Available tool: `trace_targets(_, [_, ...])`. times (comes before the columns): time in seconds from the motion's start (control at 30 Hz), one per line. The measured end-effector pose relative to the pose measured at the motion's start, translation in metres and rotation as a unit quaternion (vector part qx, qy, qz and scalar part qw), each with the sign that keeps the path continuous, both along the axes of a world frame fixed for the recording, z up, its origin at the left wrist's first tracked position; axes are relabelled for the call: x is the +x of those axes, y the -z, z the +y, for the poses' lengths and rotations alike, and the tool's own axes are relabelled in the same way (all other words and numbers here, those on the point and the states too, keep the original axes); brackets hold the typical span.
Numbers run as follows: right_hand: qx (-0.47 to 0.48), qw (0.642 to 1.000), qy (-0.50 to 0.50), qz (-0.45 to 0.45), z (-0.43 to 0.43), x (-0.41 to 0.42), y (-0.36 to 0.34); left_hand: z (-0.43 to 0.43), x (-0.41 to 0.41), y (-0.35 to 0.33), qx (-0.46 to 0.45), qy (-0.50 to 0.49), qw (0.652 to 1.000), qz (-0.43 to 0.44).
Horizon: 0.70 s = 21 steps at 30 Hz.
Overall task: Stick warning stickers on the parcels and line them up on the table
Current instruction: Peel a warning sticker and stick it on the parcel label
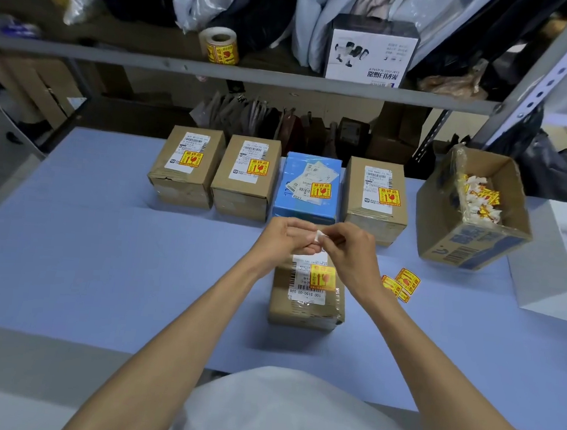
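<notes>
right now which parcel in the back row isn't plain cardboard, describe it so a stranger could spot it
On the pale blue table, four parcels stand in a row along the far edge, below the metal shelf. Third from the left is the glossy blue box; its neighbours are brown cardboard, and its white labels sit crooked under the yellow warning sticker.

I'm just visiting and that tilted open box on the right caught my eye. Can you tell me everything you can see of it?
The open cardboard box is brown corrugated card with blue print and a barcode on its near side and glossy clear tape along its edges. It stands on the blue table at the right end, past the row of parcels, and looks tilted, though the wide lens may add to that. Its flaps are open. Inside lies a heap of crumpled white and yellow sticker scraps. Neither hand touches it.
</notes>
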State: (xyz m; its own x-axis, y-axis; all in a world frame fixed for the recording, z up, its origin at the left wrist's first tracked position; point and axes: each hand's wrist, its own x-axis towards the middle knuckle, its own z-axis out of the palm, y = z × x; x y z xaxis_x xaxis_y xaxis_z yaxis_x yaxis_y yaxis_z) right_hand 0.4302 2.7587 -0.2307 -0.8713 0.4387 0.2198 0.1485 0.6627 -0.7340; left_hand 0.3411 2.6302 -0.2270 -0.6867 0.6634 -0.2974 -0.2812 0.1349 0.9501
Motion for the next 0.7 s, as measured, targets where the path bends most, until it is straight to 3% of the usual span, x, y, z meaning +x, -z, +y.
trace_targets(0.2, [-0.036,0.999,0.019,-0.015,0.0,-0.002,0.0,0.008,-0.001,0.0,-0.057,-0.01,0.993,0.107])
trace_targets(0.4, [-0.186,0.98,0.07,0.006,0.002,-0.002,-0.003,0.014,-0.007,0.001,-0.13,-0.006,0.964,0.231])
trace_targets(0.53, [-0.192,0.977,0.088,0.022,0.003,-0.004,-0.006,0.022,-0.006,-0.003,-0.122,-0.02,0.966,0.226])
trace_targets(0.7, [-0.191,0.981,0.029,0.013,0.006,-0.004,-0.008,0.028,-0.01,-0.003,-0.122,-0.046,0.966,0.225])
